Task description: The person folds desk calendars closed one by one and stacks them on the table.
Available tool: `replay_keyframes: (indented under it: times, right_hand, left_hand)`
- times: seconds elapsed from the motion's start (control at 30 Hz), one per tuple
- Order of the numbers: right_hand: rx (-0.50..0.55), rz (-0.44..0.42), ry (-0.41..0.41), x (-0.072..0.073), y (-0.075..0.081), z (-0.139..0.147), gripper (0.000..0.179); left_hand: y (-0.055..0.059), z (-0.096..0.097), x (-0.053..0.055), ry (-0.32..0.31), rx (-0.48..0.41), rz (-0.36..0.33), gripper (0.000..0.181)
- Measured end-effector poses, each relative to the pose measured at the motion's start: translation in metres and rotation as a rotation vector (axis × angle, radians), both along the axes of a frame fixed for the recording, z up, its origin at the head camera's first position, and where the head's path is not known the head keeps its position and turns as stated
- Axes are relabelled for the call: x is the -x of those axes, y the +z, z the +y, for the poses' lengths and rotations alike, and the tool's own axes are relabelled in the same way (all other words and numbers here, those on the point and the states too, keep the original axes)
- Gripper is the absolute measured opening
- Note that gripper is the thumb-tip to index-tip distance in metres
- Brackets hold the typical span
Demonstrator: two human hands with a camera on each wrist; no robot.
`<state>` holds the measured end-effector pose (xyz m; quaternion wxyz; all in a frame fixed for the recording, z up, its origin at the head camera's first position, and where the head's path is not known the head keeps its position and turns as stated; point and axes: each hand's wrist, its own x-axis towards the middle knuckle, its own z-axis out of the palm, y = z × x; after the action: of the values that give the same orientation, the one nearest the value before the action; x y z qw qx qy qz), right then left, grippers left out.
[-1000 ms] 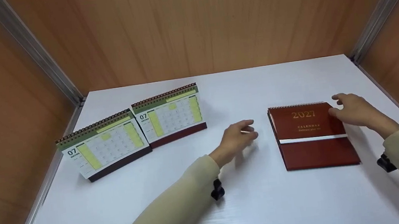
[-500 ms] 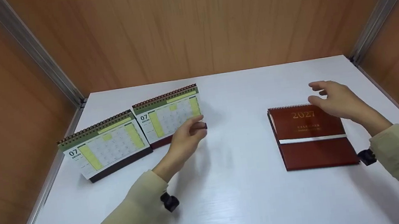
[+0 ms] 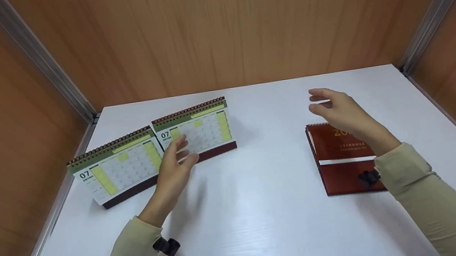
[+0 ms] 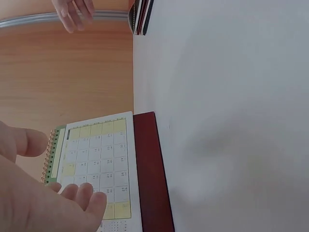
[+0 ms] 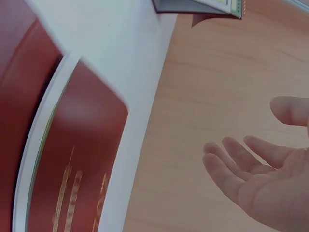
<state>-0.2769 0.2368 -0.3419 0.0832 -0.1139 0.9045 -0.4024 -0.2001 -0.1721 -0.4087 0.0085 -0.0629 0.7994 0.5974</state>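
Two desk calendars stand side by side at the left, each turned to a page marked 07: one with a dark base and one with a dark red base. My left hand hovers in front of where they meet, fingers relaxed and apart, holding nothing. On the right lies a red calendar with gold "2027" lettering and a white strip across it. Above its top edge my right hand is raised, fingers loosely bent with nothing between them; its forearm hides the calendar's right side.
The white table is bounded by a wooden panel at the back and more panels at both sides, with metal corner posts. A small black device sits at my left wrist.
My left hand has swung left from mid-table to the standing calendars. The right hand has moved left and up from the red calendar's right edge. All three calendars have stayed in place.
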Motion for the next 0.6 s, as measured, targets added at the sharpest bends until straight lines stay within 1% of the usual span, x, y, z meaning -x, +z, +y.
replay_keyframes:
  times: [0.1, 0.2, 0.43, 0.6]
  right_hand:
    - [0.055, -0.016, 0.012, 0.003, 0.000, -0.019, 0.065]
    - [0.112, -0.038, 0.012, 0.006, -0.002, -0.037, 0.063]
    - [0.233, -0.081, 0.019, 0.021, -0.008, -0.075, 0.060]
    - [0.276, -0.112, 0.000, 0.032, -0.014, -0.098, 0.059]
  left_hand:
    - [0.000, -0.008, -0.003, 0.041, -0.009, 0.014, 0.070]
    - [-0.001, -0.013, -0.006, 0.067, -0.026, 0.021, 0.072]
    - [-0.010, -0.019, -0.013, 0.075, -0.053, -0.011, 0.077]
    - [-0.016, -0.022, -0.015, 0.079, -0.050, -0.015, 0.079]
